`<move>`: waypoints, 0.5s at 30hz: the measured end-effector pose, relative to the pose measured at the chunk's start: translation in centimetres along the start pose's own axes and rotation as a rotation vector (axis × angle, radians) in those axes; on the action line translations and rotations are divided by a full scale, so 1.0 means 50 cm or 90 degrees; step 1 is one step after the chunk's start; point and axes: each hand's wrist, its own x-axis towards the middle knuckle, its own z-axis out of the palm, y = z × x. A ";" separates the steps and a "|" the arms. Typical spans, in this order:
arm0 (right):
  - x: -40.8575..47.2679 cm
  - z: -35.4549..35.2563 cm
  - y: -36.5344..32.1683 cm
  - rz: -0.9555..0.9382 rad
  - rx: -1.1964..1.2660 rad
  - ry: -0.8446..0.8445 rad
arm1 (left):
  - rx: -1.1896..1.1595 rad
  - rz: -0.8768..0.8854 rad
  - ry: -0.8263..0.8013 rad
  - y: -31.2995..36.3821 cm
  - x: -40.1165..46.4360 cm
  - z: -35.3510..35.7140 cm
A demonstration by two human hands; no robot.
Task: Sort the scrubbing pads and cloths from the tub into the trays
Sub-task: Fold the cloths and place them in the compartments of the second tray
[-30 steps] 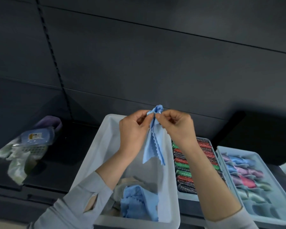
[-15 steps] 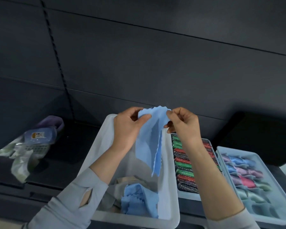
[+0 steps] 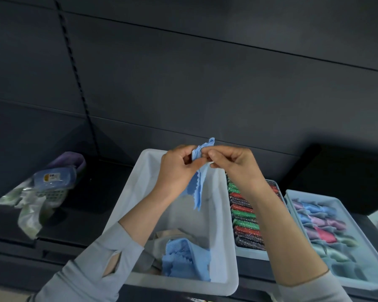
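Note:
Above the pale grey tub, my left hand and my right hand both pinch the top of a small light blue cloth with a zigzag edge. The cloth is bunched between my fingers and hangs down over the tub. At the tub's near end lie another blue cloth and a beige cloth. To the right a tray holds several red, green and dark scrubbing pads. Further right a second tray holds several folded pastel cloths.
On the dark shelf at the left lie a blue packet, a purple item and crumpled clear plastic. A dark panelled wall rises behind the tub and trays.
The blue cloth was spread open between my hands half a second ago. My hands have come together and gathered its top edge into a bunch.

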 end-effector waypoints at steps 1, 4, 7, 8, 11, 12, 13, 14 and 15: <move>-0.002 -0.002 0.000 -0.007 0.007 -0.007 | 0.006 0.006 0.003 0.000 0.002 -0.002; -0.002 -0.016 0.017 -0.026 0.054 0.106 | 0.025 0.014 -0.011 0.002 0.009 -0.012; -0.006 -0.032 0.045 0.024 0.042 0.031 | -0.098 -0.050 -0.043 0.027 0.015 -0.022; -0.012 -0.030 0.054 0.055 0.040 -0.047 | -0.139 -0.074 -0.049 0.037 0.017 -0.024; -0.030 -0.018 0.074 0.129 0.089 -0.175 | -0.223 -0.124 -0.041 0.056 0.031 -0.031; -0.032 -0.012 0.079 0.139 0.099 -0.170 | -0.236 -0.141 -0.028 0.056 0.037 -0.034; -0.032 -0.007 0.085 0.151 0.104 -0.147 | -0.256 -0.168 -0.015 0.056 0.041 -0.037; -0.031 -0.002 0.089 0.163 0.105 -0.118 | -0.278 -0.206 -0.012 0.050 0.044 -0.040; -0.030 0.002 0.092 0.177 0.109 -0.092 | -0.295 -0.252 -0.028 0.042 0.042 -0.041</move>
